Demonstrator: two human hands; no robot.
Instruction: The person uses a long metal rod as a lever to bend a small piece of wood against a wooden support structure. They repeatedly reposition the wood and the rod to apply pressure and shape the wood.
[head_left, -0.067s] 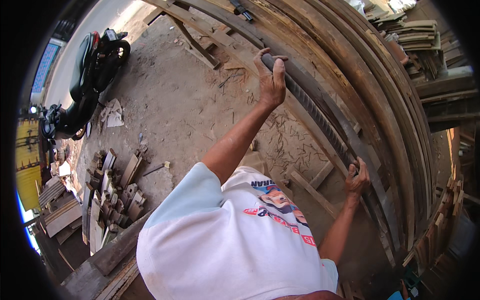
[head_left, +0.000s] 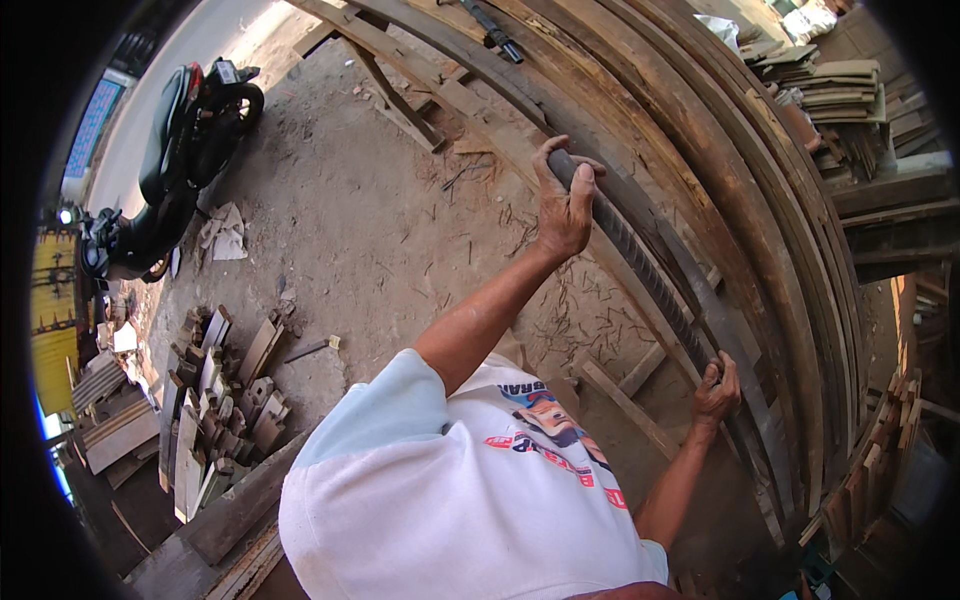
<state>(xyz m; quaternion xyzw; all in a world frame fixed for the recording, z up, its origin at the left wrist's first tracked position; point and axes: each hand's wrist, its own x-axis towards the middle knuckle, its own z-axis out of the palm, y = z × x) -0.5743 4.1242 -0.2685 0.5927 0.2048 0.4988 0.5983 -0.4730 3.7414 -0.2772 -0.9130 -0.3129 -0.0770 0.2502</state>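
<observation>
A long dark bar with slanted ridges along its side [head_left: 645,270] lies along the near edge of the long planks. My left hand [head_left: 567,215] is closed round its rounded far end, thumb raised along the top. At the nearer end my right hand [head_left: 717,393] grips the bar with curled fingers, though part of that hold is hidden. Just beyond the bar runs a narrow dark plank [head_left: 735,330]. Several wide brown planks [head_left: 690,120] lie side by side past it.
A black tool [head_left: 497,38] rests on the planks at the far end. Wooden supports [head_left: 395,100] stand beneath. Left of me are a heap of wood offcuts [head_left: 215,400] and a parked motorcycle [head_left: 180,150]. Stacked boards [head_left: 830,90] lie at the far right.
Both hands have moved toward the lower right, with the ridged bar between them. The view has shifted slightly too.
</observation>
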